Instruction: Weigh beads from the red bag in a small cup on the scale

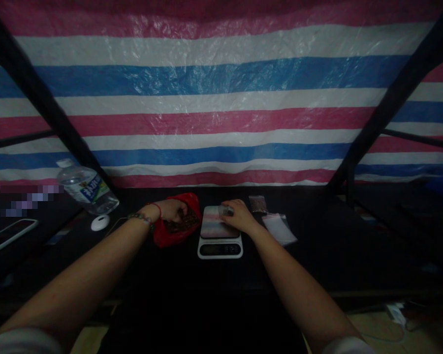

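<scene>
A small white kitchen scale [220, 246] with a shiny top plate stands on the dark table [317, 255]. My right hand [239, 215] rests on the plate, fingers curled around a small clear bag [224, 210]. Left of the scale lies an open red plastic bag [184, 221] with dark small bits inside. My left hand [170, 210] reaches into its mouth, fingers bent as in a pinch; what they grip is hidden. A beaded bracelet and a red string circle that wrist.
Right of the scale lie a stack of empty clear bags [279, 229] and a small filled bag [257, 203]. A water bottle [86, 189] lies tilted at the left, with a white mouse [100, 222] and a phone [8, 236]. A striped tarp [221, 98] hangs behind.
</scene>
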### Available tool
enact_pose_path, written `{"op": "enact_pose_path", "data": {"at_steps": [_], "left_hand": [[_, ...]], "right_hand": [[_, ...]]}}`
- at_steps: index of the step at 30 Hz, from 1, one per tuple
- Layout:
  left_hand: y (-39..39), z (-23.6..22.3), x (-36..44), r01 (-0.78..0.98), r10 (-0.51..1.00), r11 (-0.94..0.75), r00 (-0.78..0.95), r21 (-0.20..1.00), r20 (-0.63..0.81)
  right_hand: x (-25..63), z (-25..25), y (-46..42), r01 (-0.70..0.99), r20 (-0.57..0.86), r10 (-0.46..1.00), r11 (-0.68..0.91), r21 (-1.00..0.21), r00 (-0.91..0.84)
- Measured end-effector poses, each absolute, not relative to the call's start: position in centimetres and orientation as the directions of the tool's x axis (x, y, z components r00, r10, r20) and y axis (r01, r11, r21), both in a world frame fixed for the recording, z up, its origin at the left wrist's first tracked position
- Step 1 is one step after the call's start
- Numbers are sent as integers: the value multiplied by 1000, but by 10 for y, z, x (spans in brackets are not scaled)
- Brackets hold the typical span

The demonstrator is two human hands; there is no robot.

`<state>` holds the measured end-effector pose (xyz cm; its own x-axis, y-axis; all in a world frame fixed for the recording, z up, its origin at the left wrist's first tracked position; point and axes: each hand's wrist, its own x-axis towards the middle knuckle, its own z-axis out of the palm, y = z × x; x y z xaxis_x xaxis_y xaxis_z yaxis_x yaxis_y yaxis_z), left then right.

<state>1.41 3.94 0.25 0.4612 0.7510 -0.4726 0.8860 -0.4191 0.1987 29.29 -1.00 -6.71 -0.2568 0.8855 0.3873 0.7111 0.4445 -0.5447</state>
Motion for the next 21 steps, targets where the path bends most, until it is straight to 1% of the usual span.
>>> {"op": "enact_pose_path", "data": {"at_steps": [3,7,11,14,18,21], "left_hand": [[42,5,15,915,762,-347,403,205,-507],[45,9,13,918,769,-330,396,219,-501],[44,13,13,907,755,-302,416,294,-507],[42,16,16,895,769,-306,433,324,-469],[39,19,22,888,795,-346,449,303,-407],[37,22,24,875,786,-415,483,251,-385]], "right_hand": [[293,-70,-9,706,368,898,421,-569,-240],[296,-73,-6,703,340,912,398,-590,-230],[300,-75,-3,705,344,909,404,-583,-236],[300,-74,-2,703,344,906,413,-579,-249],[299,-74,-3,704,342,904,418,-575,-257],[299,-74,-3,699,350,903,418,-579,-251]]}}
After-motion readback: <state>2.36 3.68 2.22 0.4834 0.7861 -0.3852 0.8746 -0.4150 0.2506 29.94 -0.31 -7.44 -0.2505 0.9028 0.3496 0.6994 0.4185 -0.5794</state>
